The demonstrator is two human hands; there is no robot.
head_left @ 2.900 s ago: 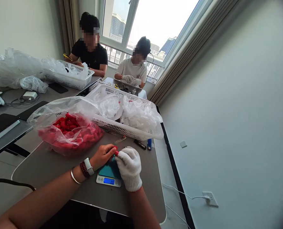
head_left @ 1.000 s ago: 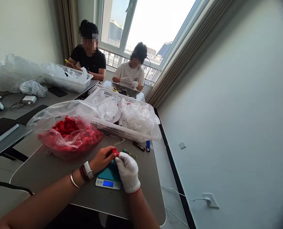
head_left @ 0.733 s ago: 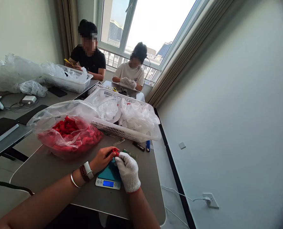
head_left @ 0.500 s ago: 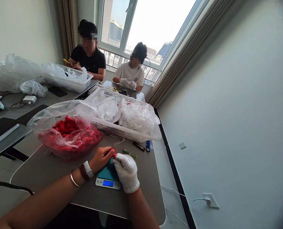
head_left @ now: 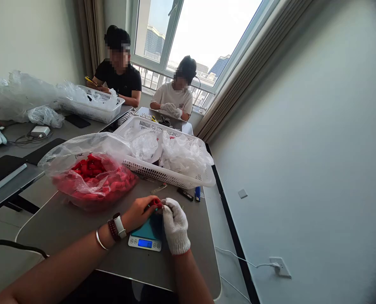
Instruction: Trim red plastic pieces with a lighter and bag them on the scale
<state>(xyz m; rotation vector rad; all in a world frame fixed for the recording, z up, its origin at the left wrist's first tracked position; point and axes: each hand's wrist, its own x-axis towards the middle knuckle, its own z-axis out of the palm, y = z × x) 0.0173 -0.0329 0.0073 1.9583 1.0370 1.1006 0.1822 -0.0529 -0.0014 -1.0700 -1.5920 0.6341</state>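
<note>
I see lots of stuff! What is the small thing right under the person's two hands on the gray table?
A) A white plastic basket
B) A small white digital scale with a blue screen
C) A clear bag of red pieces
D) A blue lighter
B. The small white digital scale with a lit blue display sits on the gray table, right below the bare left hand and the white-gloved right hand.

The small red part point(head_left: 156, 203) is mostly hidden between the bare left hand point(head_left: 139, 213) and the gloved right hand point(head_left: 175, 226), so its shape cannot be told. The digits on the digital scale point(head_left: 145, 243) are too small to read. The plastic bag point(head_left: 89, 143) blurs the red pieces point(head_left: 89, 166) inside it, and crumpled plastic hides the floor of the white basket point(head_left: 153, 169). The bottom edge cuts off the left forearm point(head_left: 58, 257) and right forearm point(head_left: 191, 283).
</note>
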